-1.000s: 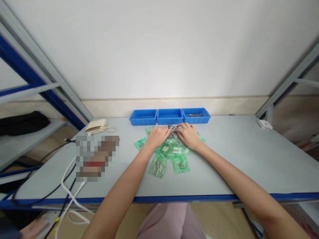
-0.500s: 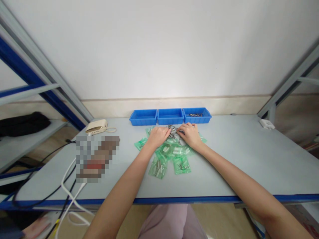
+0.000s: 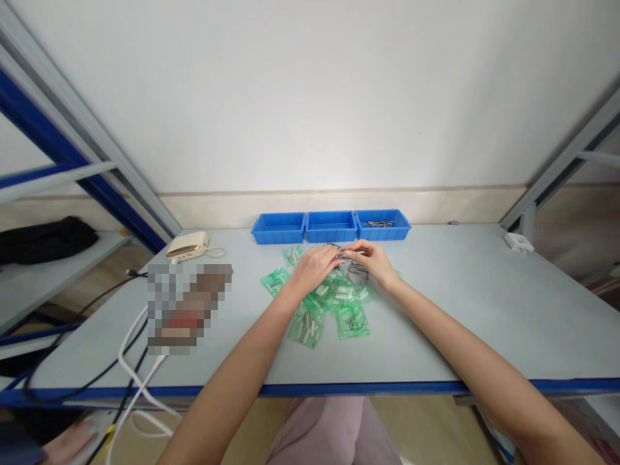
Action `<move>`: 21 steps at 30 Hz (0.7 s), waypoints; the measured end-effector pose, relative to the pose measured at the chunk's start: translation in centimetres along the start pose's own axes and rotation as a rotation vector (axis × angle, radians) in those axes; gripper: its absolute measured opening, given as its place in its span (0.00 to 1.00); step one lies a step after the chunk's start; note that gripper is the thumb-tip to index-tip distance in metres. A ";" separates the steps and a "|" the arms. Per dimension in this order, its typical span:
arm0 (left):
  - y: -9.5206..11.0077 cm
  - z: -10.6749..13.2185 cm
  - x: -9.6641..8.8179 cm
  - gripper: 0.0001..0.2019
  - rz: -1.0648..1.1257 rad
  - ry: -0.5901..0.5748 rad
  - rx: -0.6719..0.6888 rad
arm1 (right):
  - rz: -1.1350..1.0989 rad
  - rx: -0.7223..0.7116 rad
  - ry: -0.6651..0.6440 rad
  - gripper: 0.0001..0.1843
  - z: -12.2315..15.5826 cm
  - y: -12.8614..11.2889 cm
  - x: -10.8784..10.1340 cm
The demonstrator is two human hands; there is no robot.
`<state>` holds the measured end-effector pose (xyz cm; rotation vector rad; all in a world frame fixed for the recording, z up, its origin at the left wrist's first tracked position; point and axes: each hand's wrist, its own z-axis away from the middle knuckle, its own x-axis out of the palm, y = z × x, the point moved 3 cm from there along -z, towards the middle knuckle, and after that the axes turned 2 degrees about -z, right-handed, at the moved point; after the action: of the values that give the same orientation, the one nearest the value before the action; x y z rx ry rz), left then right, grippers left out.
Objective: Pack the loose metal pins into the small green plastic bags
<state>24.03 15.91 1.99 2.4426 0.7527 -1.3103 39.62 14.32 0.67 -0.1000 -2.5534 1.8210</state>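
Grey bench (image 3: 484, 310), white wall behind. Three blue bins (image 3: 330, 236) sit in a row at the back edge; the right-hand one holds metal pins (image 3: 378, 224). Just in front of the bins is a pile of green bags (image 3: 351, 320) with loose metal parts (image 3: 357, 272) on top. Left hand (image 3: 314, 261) and right hand (image 3: 376, 259) meet fingertip to fingertip over the pile, in front of the middle bin. Can't tell if either hand actually grips anything. Beige device (image 3: 186, 245) is well left of the bins.
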 end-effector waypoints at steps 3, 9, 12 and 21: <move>0.0 0.0 -0.1 0.12 0.013 0.029 0.000 | 0.141 -0.033 0.041 0.15 0.1 0.1 -0.1; -0.1 0.0 -0.3 0.16 -0.007 0.061 -0.039 | 0.556 -0.183 -0.003 0.13 0.7 -1.2 -0.4; 0.0 0.0 -0.3 0.17 -0.016 0.053 -0.042 | 0.798 -0.261 -0.036 0.12 1.3 -2.2 -0.3; -0.2 0.0 -0.5 0.14 0.020 0.090 -0.027 | 0.984 -0.311 -0.073 0.16 1.4 -2.6 -0.4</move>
<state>23.67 15.87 2.41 2.4953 0.7615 -1.1815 39.83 12.09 2.71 -1.5416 -3.0739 1.5211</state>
